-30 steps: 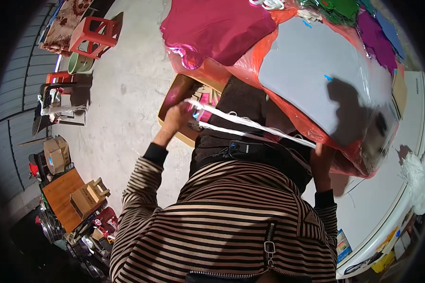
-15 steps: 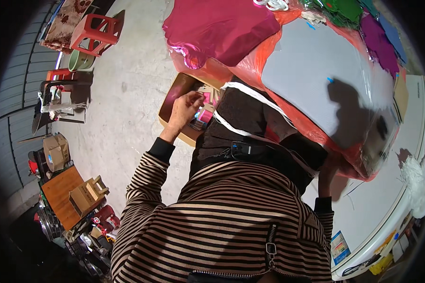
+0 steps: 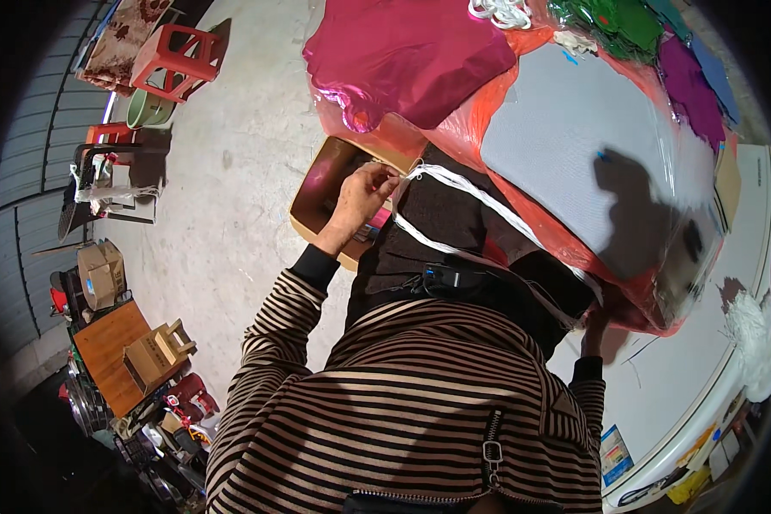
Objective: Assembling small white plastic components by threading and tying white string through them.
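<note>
My left hand [image 3: 361,195] is raised over an open cardboard box [image 3: 317,199] on the floor, its fingers pinched on the end of a white string [image 3: 475,195]. The string runs in two strands down to my right hand [image 3: 597,332], which is partly hidden under the edge of a large bundle wrapped in clear and orange plastic [image 3: 591,163]. The bundle lies on a white table [image 3: 702,377]. A shiny magenta foil sheet [image 3: 403,51] sits above the box.
On the concrete floor at the left stand red plastic stools [image 3: 178,53], a green basin [image 3: 148,109], cardboard boxes [image 3: 101,270] and a wooden board with small crates [image 3: 133,355]. Coloured fabric stacks [image 3: 651,34] lie at the top right.
My left hand has lifted up and away with the string, stretching it longer. My right hand has slid lower under the bundle's edge.
</note>
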`<state>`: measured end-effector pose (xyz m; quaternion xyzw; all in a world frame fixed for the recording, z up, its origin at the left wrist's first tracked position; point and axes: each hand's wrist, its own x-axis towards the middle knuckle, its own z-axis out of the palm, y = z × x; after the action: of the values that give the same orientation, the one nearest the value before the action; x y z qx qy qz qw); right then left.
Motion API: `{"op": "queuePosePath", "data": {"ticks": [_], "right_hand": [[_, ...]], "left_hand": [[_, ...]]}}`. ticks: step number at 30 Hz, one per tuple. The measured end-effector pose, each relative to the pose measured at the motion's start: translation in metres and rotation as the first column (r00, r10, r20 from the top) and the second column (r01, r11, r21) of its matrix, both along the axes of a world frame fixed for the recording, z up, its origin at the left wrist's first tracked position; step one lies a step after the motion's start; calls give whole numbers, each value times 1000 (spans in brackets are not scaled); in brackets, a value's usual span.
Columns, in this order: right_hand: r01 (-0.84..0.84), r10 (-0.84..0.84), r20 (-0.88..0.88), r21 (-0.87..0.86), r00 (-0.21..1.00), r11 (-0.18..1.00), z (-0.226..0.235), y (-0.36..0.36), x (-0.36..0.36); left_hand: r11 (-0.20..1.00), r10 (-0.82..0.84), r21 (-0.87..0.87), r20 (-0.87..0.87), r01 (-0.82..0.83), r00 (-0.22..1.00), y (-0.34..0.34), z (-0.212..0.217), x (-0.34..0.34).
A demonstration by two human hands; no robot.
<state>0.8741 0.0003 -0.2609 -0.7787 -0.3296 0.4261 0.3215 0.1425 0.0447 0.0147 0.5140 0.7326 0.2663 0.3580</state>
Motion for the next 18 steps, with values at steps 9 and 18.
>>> {"op": "queuePosePath", "data": {"ticks": [9,18], "right_hand": [[-319,304,168,71,938,945,20,4,-10],[-549,460,494,43,738,835,176,45,-166]], "left_hand": [[988,140,28,265,-153,954,43,-42,-4],[997,79,-63,588,-51,805,48,-28,-20]]}}
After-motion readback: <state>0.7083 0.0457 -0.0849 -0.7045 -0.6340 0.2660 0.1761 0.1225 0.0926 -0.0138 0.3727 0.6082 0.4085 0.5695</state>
